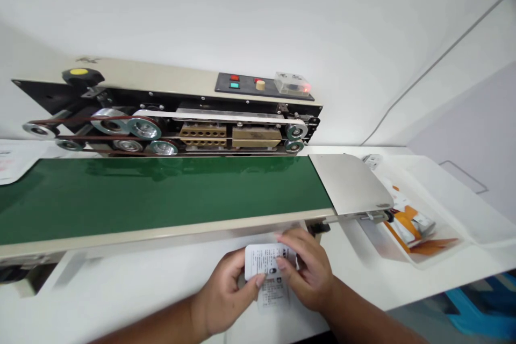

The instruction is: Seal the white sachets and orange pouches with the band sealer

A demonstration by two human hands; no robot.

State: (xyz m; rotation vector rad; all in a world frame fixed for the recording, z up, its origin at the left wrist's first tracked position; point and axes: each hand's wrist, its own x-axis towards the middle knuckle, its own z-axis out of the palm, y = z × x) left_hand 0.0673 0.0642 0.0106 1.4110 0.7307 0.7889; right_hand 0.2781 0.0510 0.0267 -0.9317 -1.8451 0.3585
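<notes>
Over the white table, just in front of the band sealer's conveyor, both hands hold a small white packet (262, 258) with black printed text. My left hand (226, 290) grips its left side, thumb on the front. From the right, my right hand (308, 266) pinches the other end, its thumb over the print and the fingers behind. Below the packet's lower edge hangs another white printed piece (274, 295); whether it is a second packet or part of the same one, I cannot tell.
A band sealer (161, 129) with rollers, belts and a red light stands along the wall above a green conveyor belt (161, 193). A metal plate (346, 183) extends the belt's right end. Further right, a translucent bin (427, 258) holds orange and white packets. White bags (16, 161) lie at far left.
</notes>
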